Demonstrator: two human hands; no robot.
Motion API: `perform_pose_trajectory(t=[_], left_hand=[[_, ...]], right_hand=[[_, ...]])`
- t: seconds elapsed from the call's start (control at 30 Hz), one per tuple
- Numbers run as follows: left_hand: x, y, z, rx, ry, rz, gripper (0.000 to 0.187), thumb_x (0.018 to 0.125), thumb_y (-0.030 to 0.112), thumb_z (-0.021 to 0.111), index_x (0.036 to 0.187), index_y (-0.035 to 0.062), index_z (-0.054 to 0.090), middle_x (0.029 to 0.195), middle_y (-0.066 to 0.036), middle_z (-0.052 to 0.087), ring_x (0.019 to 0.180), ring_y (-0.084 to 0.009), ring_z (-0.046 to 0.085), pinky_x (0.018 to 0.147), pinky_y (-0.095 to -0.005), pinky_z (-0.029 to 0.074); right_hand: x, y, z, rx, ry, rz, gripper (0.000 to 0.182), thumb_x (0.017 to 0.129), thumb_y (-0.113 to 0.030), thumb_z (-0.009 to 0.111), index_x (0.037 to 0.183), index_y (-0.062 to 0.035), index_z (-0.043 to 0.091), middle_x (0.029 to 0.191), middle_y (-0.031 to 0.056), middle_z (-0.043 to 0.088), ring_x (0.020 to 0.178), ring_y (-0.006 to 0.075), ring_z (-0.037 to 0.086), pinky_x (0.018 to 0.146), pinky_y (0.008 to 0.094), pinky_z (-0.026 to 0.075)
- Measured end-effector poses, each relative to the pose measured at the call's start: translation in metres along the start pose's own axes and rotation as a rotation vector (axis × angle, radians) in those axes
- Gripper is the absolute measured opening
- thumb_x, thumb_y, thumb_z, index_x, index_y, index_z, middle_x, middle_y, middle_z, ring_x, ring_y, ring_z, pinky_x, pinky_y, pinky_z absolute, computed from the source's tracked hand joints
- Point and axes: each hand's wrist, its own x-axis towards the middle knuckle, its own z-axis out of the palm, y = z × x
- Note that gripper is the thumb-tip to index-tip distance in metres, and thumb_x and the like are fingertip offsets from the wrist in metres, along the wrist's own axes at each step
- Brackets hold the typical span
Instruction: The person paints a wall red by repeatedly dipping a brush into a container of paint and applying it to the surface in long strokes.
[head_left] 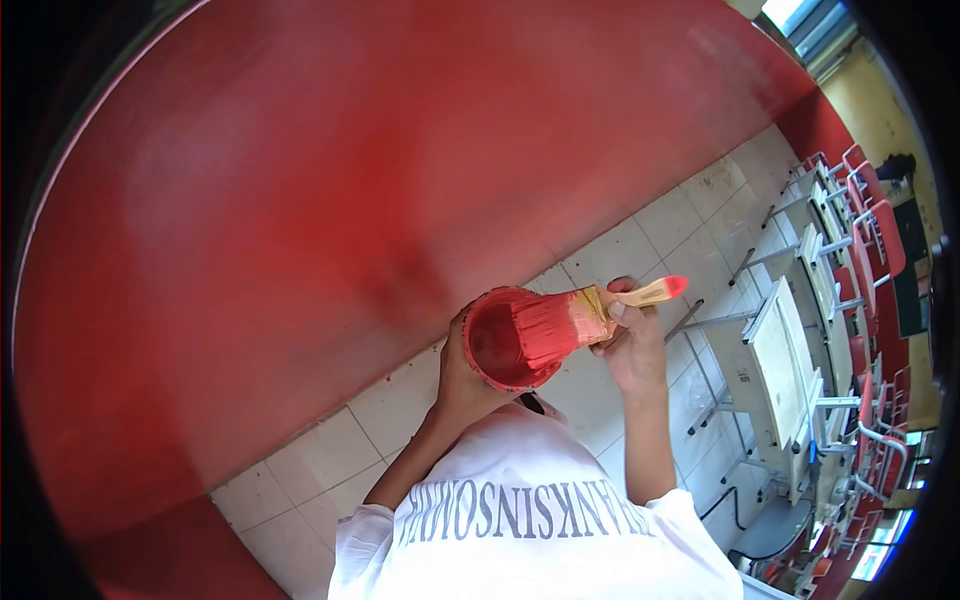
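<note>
My left hand (460,376) is wrapped round the side of a round tub (480,372) with red paint inside and paint smears on its rim. In my right hand (636,345) is a wide paintbrush (588,316), gripped near the base of its wooden handle, which ends in a red tip. The brush's red-coated bristles lie over the right side of the tub's opening and hide part of the inside. Both hands are in front of my white shirt (530,480).
A glossy red wall (330,180) fills the left and upper view. Pale floor tiles (325,455) run along its foot. To the right stand several white-topped desks (783,350) and red chairs (887,240), with metal legs reaching toward my right side.
</note>
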Motion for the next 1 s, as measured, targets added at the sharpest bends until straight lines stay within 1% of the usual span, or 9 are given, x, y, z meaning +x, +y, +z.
perform_pose_trajectory(t=[0.13, 0.23, 0.27, 0.33, 0.37, 0.47, 0.57, 0.67, 1.0], left_hand=[[0.012, 0.01, 0.006, -0.099, -0.038, -0.002, 0.084, 0.049, 0.013, 0.088, 0.118, 0.0033, 0.041, 0.115, -0.011, 0.053, 0.103, -0.021, 0.055, 0.086, -0.0332, 0.046], [0.008, 0.005, 0.008, -0.189, -0.071, -0.102, 0.082, 0.05, 0.013, 0.087, 0.118, 0.0035, 0.042, 0.113, -0.01, 0.054, 0.102, -0.0198, 0.055, 0.085, -0.0325, 0.046], [0.006, 0.003, 0.008, -0.225, -0.079, -0.151, 0.081, 0.051, 0.013, 0.087, 0.117, 0.0037, 0.042, 0.112, -0.01, 0.054, 0.101, -0.0195, 0.056, 0.085, -0.0323, 0.046], [0.006, 0.002, 0.007, -0.103, -0.075, -0.14, 0.08, 0.05, 0.014, 0.087, 0.116, 0.0039, 0.043, 0.111, -0.01, 0.055, 0.1, -0.0195, 0.056, 0.085, -0.0327, 0.046], [0.007, 0.001, 0.007, -0.043, -0.071, -0.132, 0.079, 0.05, 0.015, 0.086, 0.116, 0.004, 0.044, 0.11, -0.01, 0.055, 0.099, -0.0196, 0.056, 0.085, -0.0329, 0.046], [0.008, -0.01, 0.004, 0.008, -0.119, -0.124, 0.078, 0.049, 0.015, 0.085, 0.115, 0.0041, 0.045, 0.109, -0.01, 0.055, 0.098, -0.021, 0.056, 0.084, -0.0341, 0.045], [0.008, -0.008, 0.005, -0.072, -0.106, -0.139, 0.076, 0.049, 0.014, 0.084, 0.114, 0.0041, 0.046, 0.107, -0.011, 0.054, 0.098, -0.0225, 0.055, 0.083, -0.0351, 0.045], [0.008, -0.009, 0.005, -0.02, -0.076, -0.045, 0.075, 0.049, 0.014, 0.084, 0.114, 0.0039, 0.046, 0.106, -0.011, 0.054, 0.097, -0.0234, 0.055, 0.083, -0.0355, 0.045], [0.007, -0.016, 0.008, -0.103, -0.125, -0.086, 0.077, 0.049, 0.013, 0.084, 0.115, 0.0029, 0.045, 0.107, -0.011, 0.055, 0.096, -0.0224, 0.056, 0.081, -0.0344, 0.046]], right_hand=[[-0.004, -0.041, 0.026, -0.595, -0.202, -0.348, 0.017, 0.075, -0.005, 0.065, 0.089, -0.0035, 0.056, 0.085, 0.0039, 0.061, 0.066, 0.0109, 0.061, 0.049, 0.024, 0.046], [-0.011, -0.058, 0.052, -0.965, -0.345, -0.514, 0.017, 0.069, -0.004, 0.068, 0.083, -0.0026, 0.058, 0.075, 0.0056, 0.062, 0.061, 0.0131, 0.06, 0.052, 0.0219, 0.046], [-0.009, -0.057, 0.057, -1.002, -0.396, -0.509, 0.017, 0.07, -0.004, 0.068, 0.083, -0.0033, 0.058, 0.073, 0.0061, 0.061, 0.06, 0.0148, 0.061, 0.052, 0.0234, 0.046], [-0.003, -0.053, 0.066, -1.078, -0.506, -0.498, 0.016, 0.071, -0.005, 0.066, 0.085, -0.0049, 0.058, 0.068, 0.007, 0.061, 0.057, 0.0183, 0.061, 0.05, 0.0263, 0.047], [0.0, -0.05, 0.069, -1.14, -0.533, -0.464, 0.018, 0.068, -0.005, 0.065, 0.085, -0.0072, 0.058, 0.061, 0.0088, 0.058, 0.054, 0.025, 0.058, 0.05, 0.0299, 0.047], [0.007, -0.042, 0.069, -1.268, -0.6, -0.465, 0.018, 0.068, -0.008, 0.063, 0.085, -0.0075, 0.057, 0.064, 0.0093, 0.059, 0.054, 0.0268, 0.057, 0.049, 0.0333, 0.046], [0.01, -0.037, 0.07, -1.345, -0.568, -0.401, 0.015, 0.069, -0.011, 0.068, 0.081, -0.0057, 0.061, 0.066, 0.0096, 0.062, 0.055, 0.024, 0.06, 0.051, 0.0295, 0.048], [0.01, -0.035, 0.073, -1.352, -0.549, -0.314, 0.015, 0.069, -0.011, 0.067, 0.082, -0.006, 0.061, 0.067, 0.0106, 0.062, 0.056, 0.0253, 0.06, 0.051, 0.03, 0.048], [0.008, -0.035, 0.072, -1.404, -0.521, -0.27, 0.016, 0.069, -0.012, 0.068, 0.082, -0.0058, 0.062, 0.066, 0.011, 0.062, 0.056, 0.0256, 0.06, 0.052, 0.0295, 0.048]])
